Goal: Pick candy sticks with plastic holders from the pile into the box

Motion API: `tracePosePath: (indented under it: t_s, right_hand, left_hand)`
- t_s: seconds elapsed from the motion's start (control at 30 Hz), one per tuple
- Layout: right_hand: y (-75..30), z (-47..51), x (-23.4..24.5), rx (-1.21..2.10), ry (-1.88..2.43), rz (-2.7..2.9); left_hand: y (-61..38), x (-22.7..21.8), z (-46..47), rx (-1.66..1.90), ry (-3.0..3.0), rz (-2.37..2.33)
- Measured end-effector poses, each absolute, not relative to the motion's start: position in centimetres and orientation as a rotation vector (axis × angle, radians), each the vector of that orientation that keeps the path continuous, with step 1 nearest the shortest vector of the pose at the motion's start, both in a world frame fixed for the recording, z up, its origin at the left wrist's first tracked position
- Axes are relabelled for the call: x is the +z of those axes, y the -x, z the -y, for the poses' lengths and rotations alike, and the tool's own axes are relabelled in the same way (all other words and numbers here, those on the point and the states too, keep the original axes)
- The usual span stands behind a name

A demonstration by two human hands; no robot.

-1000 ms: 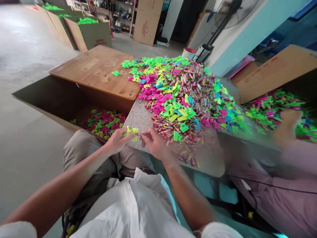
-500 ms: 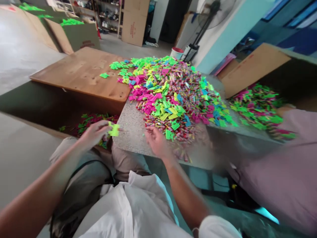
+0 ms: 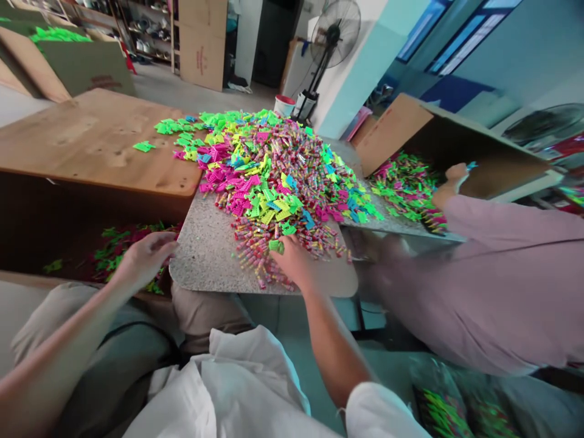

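The yellow-green piece that had been held in the left hand point(image 3: 148, 258) half a second before was no longer seen there. Its fingers were left loosely curled and parted, with nothing visible between them, beside the counter point(image 3: 201, 243) and above the heap of coloured pieces point(image 3: 121, 249) in the open box point(image 3: 50, 213). It was judged from this that the piece had been released, though where it lay could not be told.

The right hand point(image 3: 296, 261) had been brought to a green piece point(image 3: 276, 246) at the near side of the pile. The piece was touched by its fingertips; whether it was gripped could not be told. Small printed tubes point(image 3: 255, 258) had been spread closer to the counter's front edge, so more seemed to be placed within easy reach.
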State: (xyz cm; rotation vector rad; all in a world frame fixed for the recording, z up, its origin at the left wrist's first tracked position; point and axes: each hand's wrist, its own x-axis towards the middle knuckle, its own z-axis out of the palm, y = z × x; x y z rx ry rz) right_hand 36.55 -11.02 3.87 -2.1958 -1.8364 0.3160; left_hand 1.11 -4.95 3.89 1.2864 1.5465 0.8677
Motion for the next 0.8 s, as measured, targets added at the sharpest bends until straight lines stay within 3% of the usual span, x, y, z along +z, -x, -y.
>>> tracePosePath:
  t_s: [0.27,0.47,0.63,0.8]
  right_hand:
    - [-34.6,9.6,5.5,0.408,1.677,1.884]
    - [-31.2,9.7,6.0,0.734,1.380,1.934]
    - [-31.1,11.2,6.0,0.574,1.887,1.732]
    - [-31.0,12.2,6.3,0.510,2.350,1.886]
  left_hand:
    - [-9.2,3.8,6.6,0.869,-1.471,-1.143]
    - [-11.4,3.6,6.4,0.922,-1.549,-0.987]
    - [-9.3,2.6,6.2,0.907,-1.170,-1.136]
    - [-6.9,1.1,5.9,0.987,-0.679,-1.019]
